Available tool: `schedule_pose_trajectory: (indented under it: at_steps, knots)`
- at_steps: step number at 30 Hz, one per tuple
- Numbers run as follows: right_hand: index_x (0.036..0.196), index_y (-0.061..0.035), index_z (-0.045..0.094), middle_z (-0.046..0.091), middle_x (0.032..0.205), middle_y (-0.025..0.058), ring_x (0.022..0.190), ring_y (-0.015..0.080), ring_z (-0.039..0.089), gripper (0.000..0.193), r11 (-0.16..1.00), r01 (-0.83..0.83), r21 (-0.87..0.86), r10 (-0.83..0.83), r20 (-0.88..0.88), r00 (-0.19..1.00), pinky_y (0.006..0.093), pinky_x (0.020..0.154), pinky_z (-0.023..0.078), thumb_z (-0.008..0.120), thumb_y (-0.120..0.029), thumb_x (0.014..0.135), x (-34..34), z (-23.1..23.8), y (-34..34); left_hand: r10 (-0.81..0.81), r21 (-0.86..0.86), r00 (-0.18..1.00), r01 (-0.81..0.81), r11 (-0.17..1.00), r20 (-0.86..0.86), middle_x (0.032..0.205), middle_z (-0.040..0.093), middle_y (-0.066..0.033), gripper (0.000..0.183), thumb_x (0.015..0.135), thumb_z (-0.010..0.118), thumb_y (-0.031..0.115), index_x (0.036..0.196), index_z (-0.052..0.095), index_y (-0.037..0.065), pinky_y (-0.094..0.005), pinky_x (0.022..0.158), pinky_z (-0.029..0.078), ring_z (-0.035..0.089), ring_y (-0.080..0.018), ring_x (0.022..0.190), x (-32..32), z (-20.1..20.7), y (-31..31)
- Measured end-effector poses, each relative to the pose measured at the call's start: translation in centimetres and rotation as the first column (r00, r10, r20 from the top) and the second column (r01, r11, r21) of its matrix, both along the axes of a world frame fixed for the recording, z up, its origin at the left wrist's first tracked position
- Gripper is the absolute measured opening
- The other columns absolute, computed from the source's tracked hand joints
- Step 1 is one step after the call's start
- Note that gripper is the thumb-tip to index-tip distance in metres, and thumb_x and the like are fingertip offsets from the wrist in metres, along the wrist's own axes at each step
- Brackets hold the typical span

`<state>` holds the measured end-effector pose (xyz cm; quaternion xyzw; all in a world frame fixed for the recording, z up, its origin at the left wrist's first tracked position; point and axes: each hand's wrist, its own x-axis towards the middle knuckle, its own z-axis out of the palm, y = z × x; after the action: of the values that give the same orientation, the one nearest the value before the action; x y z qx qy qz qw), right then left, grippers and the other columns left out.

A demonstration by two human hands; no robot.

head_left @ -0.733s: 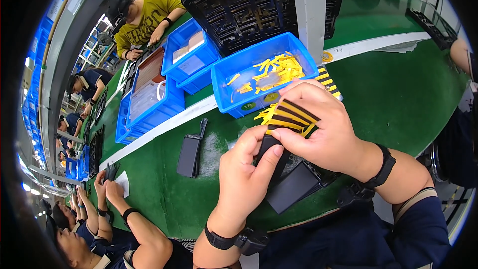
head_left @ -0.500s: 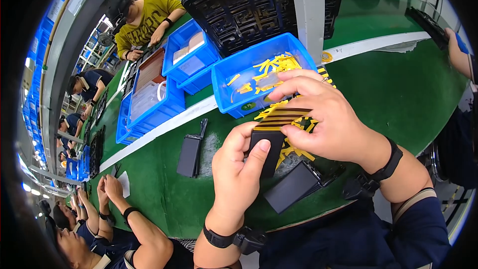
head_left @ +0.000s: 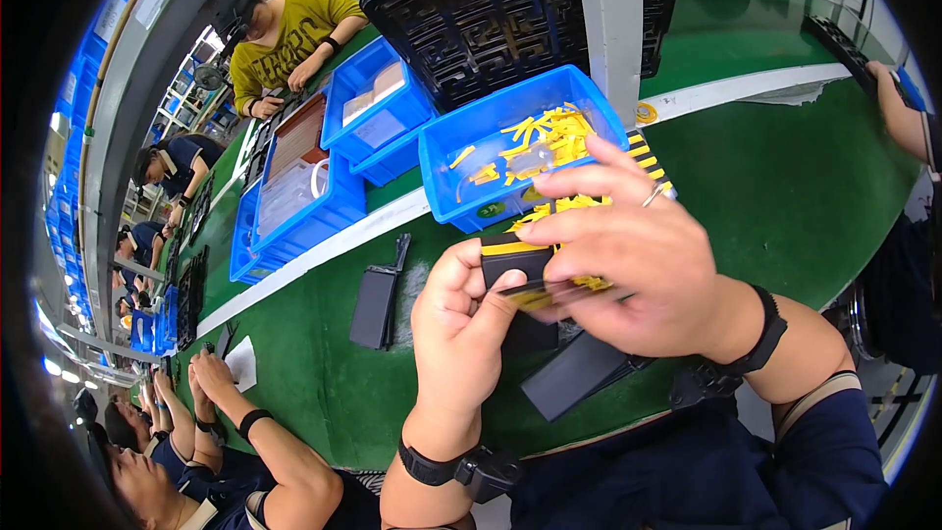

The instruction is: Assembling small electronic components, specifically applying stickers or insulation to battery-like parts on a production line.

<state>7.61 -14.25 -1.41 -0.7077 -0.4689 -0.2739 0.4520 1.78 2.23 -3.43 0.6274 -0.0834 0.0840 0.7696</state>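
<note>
My left hand point(head_left: 461, 329) grips a small black rectangular block point(head_left: 514, 257) that has a yellow strip along its top edge. My right hand point(head_left: 638, 260) comes over it from the right, its thumb and fingers pinching a blurred yellow strip point(head_left: 549, 291) against the block's lower side. A sheet of black and yellow striped strips point(head_left: 643, 152) lies on the green table behind my right hand, mostly hidden by it. Beyond it stands a blue bin point(head_left: 451, 172) holding several loose yellow strips point(head_left: 554, 132).
Black flat blocks lie on the green table point(head_left: 785, 186): one point(head_left: 373, 306) at left, one point(head_left: 574, 373) under my hands. More blue bins point(head_left: 378, 113) and a black grid tray point(head_left: 500, 10) stand behind. A person's forearms point(head_left: 265, 432) rest at lower left; other people sit further along.
My right hand has come down from the striped sheet to the black block in my left hand, bringing a yellow strip with it. The block has tilted more upright.
</note>
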Motion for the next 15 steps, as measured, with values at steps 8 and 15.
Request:
schedule_pose_trajectory:
  at_steps: [8,15]
  knots:
    - [0.072,-0.0076,0.058,0.062,0.088,0.0039,0.098,0.0262,0.058,0.017,0.999,0.021,-0.037,-0.021,0.006,1.000,0.0519,0.098,0.037,0.069,0.000,0.062,0.4,-0.4,0.0,0.190,0.465,0.973,-0.228,0.856,0.127,0.088,0.067,-0.0070,0.033,0.084,0.058,-0.002,0.115,0.048,-0.001,-0.0231,0.075,0.046,0.062,-0.0105,0.083,-0.5,0.3,-0.2]
    - [0.079,-0.0083,0.061,0.064,0.080,0.0037,0.091,0.0255,0.062,0.022,0.995,0.082,0.065,-0.087,0.074,0.993,0.0508,0.098,0.037,0.071,0.003,0.063,0.2,0.0,0.0,0.093,0.322,0.991,-0.120,0.939,0.097,0.098,0.064,-0.0075,0.031,0.085,0.052,-0.006,0.115,0.048,-0.002,-0.0222,0.076,0.047,0.060,-0.0105,0.086,-0.4,0.8,-0.3]
